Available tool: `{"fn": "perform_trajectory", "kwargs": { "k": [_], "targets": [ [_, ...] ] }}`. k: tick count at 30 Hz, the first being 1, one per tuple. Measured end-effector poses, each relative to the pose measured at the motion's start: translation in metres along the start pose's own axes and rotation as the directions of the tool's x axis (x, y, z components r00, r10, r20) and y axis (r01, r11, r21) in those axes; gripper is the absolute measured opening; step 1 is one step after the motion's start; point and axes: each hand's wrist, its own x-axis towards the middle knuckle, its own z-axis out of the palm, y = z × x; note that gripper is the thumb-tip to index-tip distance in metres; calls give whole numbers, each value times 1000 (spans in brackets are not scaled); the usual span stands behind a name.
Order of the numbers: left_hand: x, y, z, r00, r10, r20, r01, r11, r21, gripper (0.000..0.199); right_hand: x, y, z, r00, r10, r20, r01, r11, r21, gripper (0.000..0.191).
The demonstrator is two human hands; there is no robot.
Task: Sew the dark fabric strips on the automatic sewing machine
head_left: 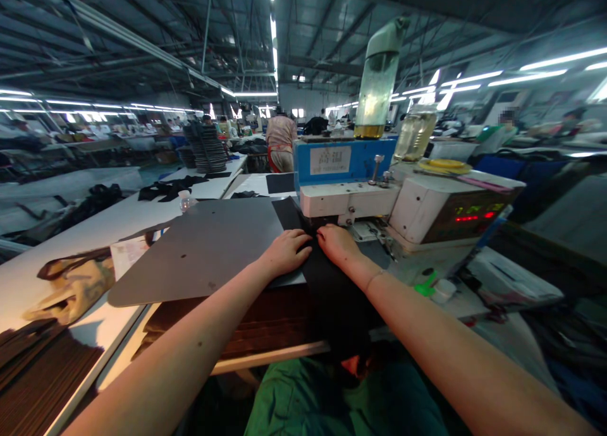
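A long black strip of sheet material (332, 290) runs from my lap up under the head of a blue and white bench machine (348, 199). My left hand (286, 253) lies palm down at the strip's left edge, fingers stretched forward and thumb apart, partly over a grey metal plate (222, 240). Close beside it, my right hand (337, 243) has its fingers curled at the strip's right edge, just below the machine head. The strip's far end (287, 211) emerges beyond my hands, left of the head. Under the head, the working point is hidden.
A brown stack (246, 325) sits beneath the plate. At left are a beige cloth (76, 287) and brown pieces (42, 379). A liquid-filled bottle (377, 88) tops the machine; a green tool (427, 285) lies right. A person (281, 136) stands ahead.
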Motion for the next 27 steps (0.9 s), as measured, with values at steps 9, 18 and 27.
{"fn": "perform_trajectory", "kwargs": {
  "k": [9, 18, 27],
  "targets": [
    [-1, 1, -2, 1000, -2, 9, 2, 1000, -2, 36, 1, -1, 0, 1000, 8, 17, -8, 1000, -23, 27],
    [-1, 0, -1, 1000, 15, 0, -15, 1000, -10, 36, 1, -3, -3, 999, 20, 46, -18, 999, -35, 27],
    [-1, 1, -2, 1000, 12, 6, -12, 1000, -19, 37, 0, -3, -2, 1000, 21, 16, -21, 1000, -16, 28]
  ]
}}
